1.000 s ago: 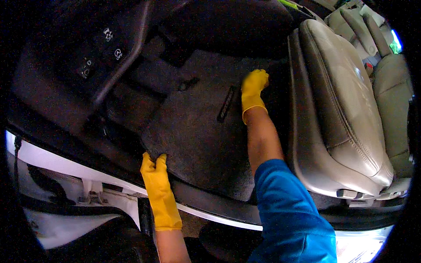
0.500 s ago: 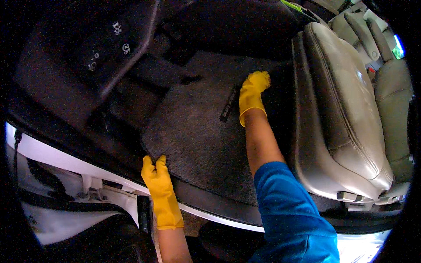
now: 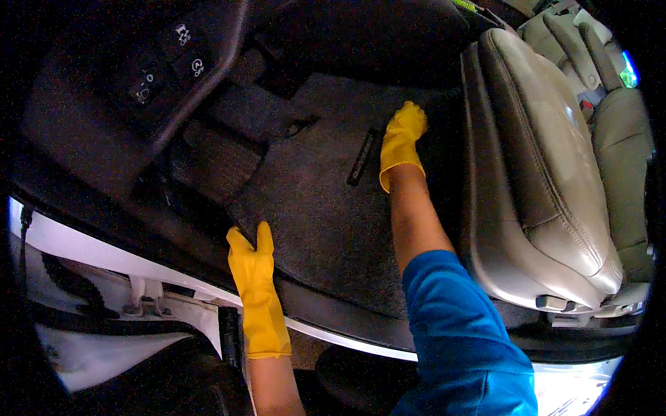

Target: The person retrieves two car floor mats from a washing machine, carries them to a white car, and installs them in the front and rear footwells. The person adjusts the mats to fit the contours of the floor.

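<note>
A dark grey carpeted car floor mat [image 3: 312,208] lies in the footwell, with a black label strip [image 3: 362,158] on it. My left hand [image 3: 251,260], in a yellow rubber glove, pinches the mat's near left edge between thumb and fingers, beside the door sill. Farther off, my right hand [image 3: 404,137], in a matching glove, is closed at the mat's right edge, next to the seat base. Its fingertips are turned away, and the mat edge there is lost in shadow.
A beige leather seat [image 3: 538,166] stands close on the right. At upper left are the dark dashboard panel [image 3: 163,66] with buttons and its lower edge. The white door sill [image 3: 326,338] crosses in front, and the open door's hinge [image 3: 147,298] shows at lower left.
My left hand has moved slightly away from me, its thumb and fingers wider apart at the mat's edge. My right hand has shifted a little farther forward.
</note>
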`<state>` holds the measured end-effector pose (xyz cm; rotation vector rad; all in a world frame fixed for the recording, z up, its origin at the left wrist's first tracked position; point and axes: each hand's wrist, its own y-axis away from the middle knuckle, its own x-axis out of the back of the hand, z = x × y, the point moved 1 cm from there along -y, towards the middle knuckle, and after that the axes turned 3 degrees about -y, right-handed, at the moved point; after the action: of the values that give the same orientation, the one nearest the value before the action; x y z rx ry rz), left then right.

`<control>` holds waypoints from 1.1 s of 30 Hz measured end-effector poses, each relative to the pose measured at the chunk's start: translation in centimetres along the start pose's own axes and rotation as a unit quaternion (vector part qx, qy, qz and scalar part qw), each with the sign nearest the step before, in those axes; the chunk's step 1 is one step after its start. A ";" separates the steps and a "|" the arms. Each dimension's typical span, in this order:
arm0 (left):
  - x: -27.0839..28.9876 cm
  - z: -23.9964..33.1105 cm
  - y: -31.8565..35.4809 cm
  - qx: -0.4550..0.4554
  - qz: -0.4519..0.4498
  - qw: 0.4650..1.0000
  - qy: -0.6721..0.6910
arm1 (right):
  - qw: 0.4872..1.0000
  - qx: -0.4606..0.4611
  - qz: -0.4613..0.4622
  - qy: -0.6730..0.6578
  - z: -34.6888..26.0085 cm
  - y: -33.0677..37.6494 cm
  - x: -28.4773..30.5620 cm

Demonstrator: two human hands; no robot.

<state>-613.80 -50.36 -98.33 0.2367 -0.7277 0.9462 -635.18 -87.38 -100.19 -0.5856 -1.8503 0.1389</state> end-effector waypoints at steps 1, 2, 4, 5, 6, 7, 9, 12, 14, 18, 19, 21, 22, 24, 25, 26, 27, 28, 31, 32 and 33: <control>0.3 0.0 -0.1 0.013 -0.017 1.000 -0.013 | 0.999 0.006 0.038 0.006 -0.4 0.4 0.1; -0.3 -0.3 0.0 -0.009 0.002 1.000 -0.012 | 0.996 0.013 0.081 0.017 0.0 0.2 -0.4; -1.5 -1.1 0.4 -0.054 0.042 0.998 -0.013 | 0.986 0.053 0.148 0.050 0.6 0.1 -1.2; -1.6 -1.2 0.5 -0.086 0.043 0.995 0.028 | 0.979 0.087 0.172 0.073 0.8 0.2 -1.5; -1.8 -1.3 0.7 -0.119 0.043 0.990 0.070 | 0.969 0.119 0.196 0.096 1.1 0.1 -1.7; -1.6 -1.5 0.7 -0.148 0.047 0.982 0.106 | 0.973 0.112 0.187 0.082 0.0 0.9 -2.0; -1.3 -1.2 1.1 -0.214 0.076 0.970 0.086 | 0.973 0.113 0.196 0.056 -1.9 2.5 -2.6; -3.3 0.1 2.7 -0.244 0.088 0.960 0.104 | 0.982 0.086 0.152 -0.071 -1.1 1.4 -3.9; -0.5 -2.0 1.4 -0.240 0.134 0.960 0.052 | 0.973 0.215 -0.002 -0.086 -8.0 8.6 -2.0; -1.3 -1.9 1.0 -0.176 0.084 0.979 0.059 | 0.956 0.292 -0.012 -0.036 -6.9 7.4 -2.2; -1.2 -1.3 1.0 -0.130 0.051 0.990 0.031 | 0.957 0.281 -0.052 -0.041 -6.7 7.0 -2.4; -0.8 -0.3 1.1 -0.037 -0.013 0.999 -0.025 | 0.957 0.273 -0.069 -0.070 -5.8 7.1 -2.8; -0.7 -0.4 0.9 -0.052 -0.003 0.999 -0.012 | 0.956 0.271 -0.076 -0.087 -5.6 7.0 -2.7; -0.9 -0.9 0.5 -0.081 0.018 0.996 0.016 | 0.979 0.199 -0.048 0.016 -5.2 5.8 -2.3; -1.1 -0.9 0.5 -0.072 0.013 0.997 0.013 | 0.984 0.160 -0.033 0.069 -4.4 5.0 -2.2; -1.2 -0.8 0.5 -0.066 0.009 0.998 0.009 | 0.989 0.119 -0.005 0.082 -2.9 4.3 -2.2; -1.3 -0.7 0.5 -0.060 0.003 0.998 0.006 | 0.990 0.084 0.027 0.113 -1.3 3.2 -2.1; -1.7 -0.6 0.5 -0.070 0.003 0.997 0.023 | 0.986 0.048 0.062 0.147 0.7 1.6 -1.9; -1.5 -2.2 0.1 -0.080 0.028 0.996 0.025 | 0.991 0.078 -0.014 0.105 1.3 1.5 -0.1; -1.0 -2.6 -0.1 -0.080 0.044 0.996 0.015 | 0.987 0.101 -0.030 0.121 0.3 2.0 0.5; -1.1 -2.4 -0.2 -0.083 0.054 0.995 0.012 | 0.981 0.120 -0.041 0.144 0.2 2.0 1.2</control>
<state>-612.94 -50.08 -100.77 0.0392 -0.7993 0.9839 -635.05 -85.07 -100.02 -0.3413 -1.5452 0.2070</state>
